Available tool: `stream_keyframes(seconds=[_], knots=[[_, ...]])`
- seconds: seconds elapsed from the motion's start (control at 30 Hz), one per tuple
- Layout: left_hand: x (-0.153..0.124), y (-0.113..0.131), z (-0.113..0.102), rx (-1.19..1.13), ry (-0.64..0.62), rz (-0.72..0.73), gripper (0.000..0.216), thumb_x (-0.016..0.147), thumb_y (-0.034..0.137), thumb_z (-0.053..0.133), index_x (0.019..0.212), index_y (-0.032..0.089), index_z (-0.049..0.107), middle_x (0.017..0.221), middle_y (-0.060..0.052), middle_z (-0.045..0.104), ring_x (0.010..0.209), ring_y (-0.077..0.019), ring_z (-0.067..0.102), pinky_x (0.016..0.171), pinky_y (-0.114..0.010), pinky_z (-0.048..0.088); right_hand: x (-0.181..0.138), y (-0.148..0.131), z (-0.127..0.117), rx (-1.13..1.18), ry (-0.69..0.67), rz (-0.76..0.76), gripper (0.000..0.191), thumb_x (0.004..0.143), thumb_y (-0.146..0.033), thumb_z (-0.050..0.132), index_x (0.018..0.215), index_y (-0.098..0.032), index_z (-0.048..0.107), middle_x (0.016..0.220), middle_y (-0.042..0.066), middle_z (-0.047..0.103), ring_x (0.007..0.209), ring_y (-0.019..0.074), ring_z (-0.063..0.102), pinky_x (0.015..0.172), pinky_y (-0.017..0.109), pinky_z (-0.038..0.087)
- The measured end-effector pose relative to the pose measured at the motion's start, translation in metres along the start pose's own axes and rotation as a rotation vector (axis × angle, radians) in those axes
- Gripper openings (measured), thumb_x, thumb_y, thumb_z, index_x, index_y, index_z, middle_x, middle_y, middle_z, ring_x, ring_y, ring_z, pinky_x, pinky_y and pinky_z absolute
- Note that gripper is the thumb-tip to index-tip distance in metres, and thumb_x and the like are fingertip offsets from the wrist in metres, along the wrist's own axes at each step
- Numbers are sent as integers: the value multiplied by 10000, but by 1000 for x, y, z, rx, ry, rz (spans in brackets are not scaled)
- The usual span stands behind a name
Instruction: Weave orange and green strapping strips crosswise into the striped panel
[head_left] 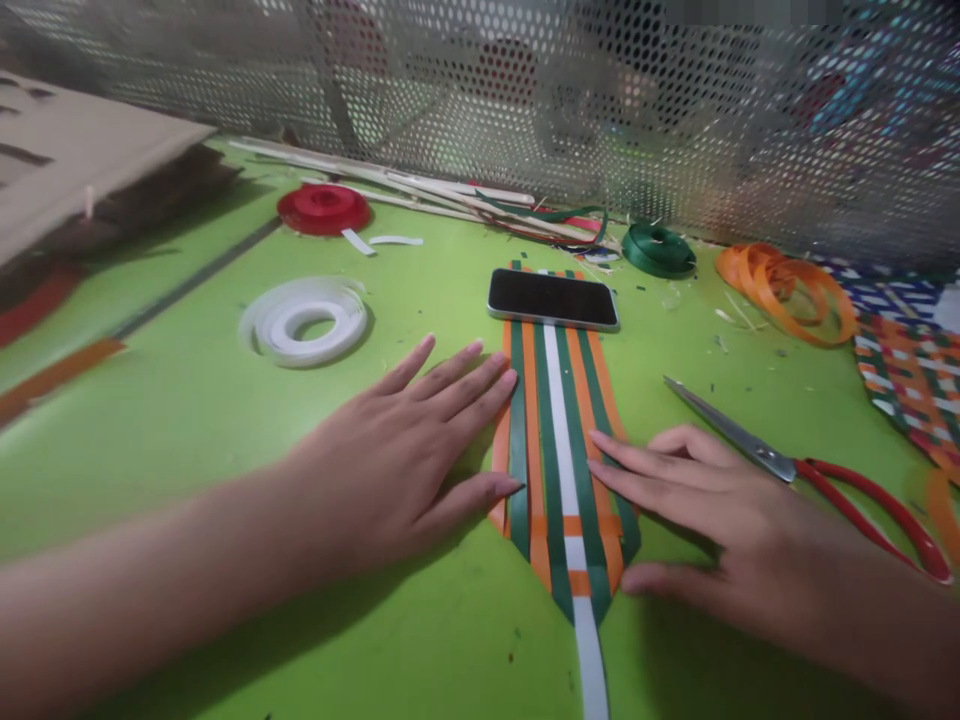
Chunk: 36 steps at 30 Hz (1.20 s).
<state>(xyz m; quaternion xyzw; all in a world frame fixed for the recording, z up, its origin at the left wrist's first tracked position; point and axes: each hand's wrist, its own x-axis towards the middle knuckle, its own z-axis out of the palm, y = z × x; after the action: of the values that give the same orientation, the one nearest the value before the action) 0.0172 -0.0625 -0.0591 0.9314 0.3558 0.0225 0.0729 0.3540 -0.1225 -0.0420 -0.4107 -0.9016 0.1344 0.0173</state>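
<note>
Orange, green and white strips lie side by side as a partly woven strip panel (561,430) on the green table. Its lower end tapers to a point, and a white strip (591,660) runs from it toward me. My left hand (405,440) is spread flat, fingertips and thumb at the panel's left edge. From the right, my right hand (705,510) reaches in with fingers extended, two fingertips on the strips and the thumb by the lower right edge. A dark-screened phone (553,298) rests across the panel's far end. Neither hand grips anything.
Red-handled scissors (787,465) lie beside my right hand. White (307,322), red (325,208), green (658,250) and orange strip coils (787,292) sit farther back. A perforated metal screen (480,110) borders the table. Cardboard (82,170) is at left, woven pieces (911,370) at right.
</note>
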Motion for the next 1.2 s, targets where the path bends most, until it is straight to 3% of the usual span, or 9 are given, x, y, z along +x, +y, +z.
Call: stream_keyframes(seconds=[0.13, 0.27, 0.33, 0.63, 1.03, 1.2], knots=[[0, 4, 0, 9, 1, -28, 868, 1085, 737, 329, 1764, 234, 129, 1794, -49, 136, 1679, -346, 131, 1375, -582, -5, 0, -7, 3, -33, 55, 4, 846, 1012, -622, 653, 1711, -228, 384, 1580, 119, 636, 1367, 351, 625, 1011, 504, 643], [-1, 6, -1, 6, -7, -39, 876, 1083, 744, 315, 1764, 230, 113, 1791, -46, 150, 1681, -339, 133, 1377, -574, 5, -4, -15, 5, -189, 127, -30, 848, 1019, -617, 634, 1710, -195, 381, 1652, 121, 550, 1563, 443, 429, 1113, 638, 560], [-2, 8, 0, 13, -13, -42, 879, 1085, 743, 313, 1763, 226, 100, 1791, -47, 144, 1683, -337, 124, 1377, -567, -10, -5, -16, 7, -219, 112, -58, 854, 1029, -603, 621, 1724, -194, 340, 1693, 98, 483, 1609, 439, 347, 1166, 650, 513], [-4, 16, 7, -1, -22, -55, 788, 1122, 675, 266, 1762, 240, 115, 1793, -33, 116, 1685, -325, 107, 1374, -561, -32, -4, -22, 12, -226, 108, -89, 1033, 1044, -591, 590, 1764, -184, -30, 1742, 128, 344, 1612, 401, 330, 1227, 643, 455], [-3, 17, 10, -24, 27, 6, 767, 1146, 602, 300, 1763, 188, 110, 1799, -44, 99, 1687, -291, 107, 1388, -506, -23, -3, -29, 17, -205, 149, -50, 1104, 1033, -577, 599, 1732, -184, -160, 1771, 130, 247, 1626, 393, 294, 1265, 631, 401], [-3, 13, 3, -48, -44, 96, 772, 1155, 564, 284, 1761, 147, 49, 1799, -73, 30, 1686, -277, 64, 1385, -476, -26, -2, -32, 19, -274, 207, -76, 1094, 1025, -554, 604, 1744, -111, -92, 1744, 144, 286, 1624, 369, 306, 1276, 588, 405]])
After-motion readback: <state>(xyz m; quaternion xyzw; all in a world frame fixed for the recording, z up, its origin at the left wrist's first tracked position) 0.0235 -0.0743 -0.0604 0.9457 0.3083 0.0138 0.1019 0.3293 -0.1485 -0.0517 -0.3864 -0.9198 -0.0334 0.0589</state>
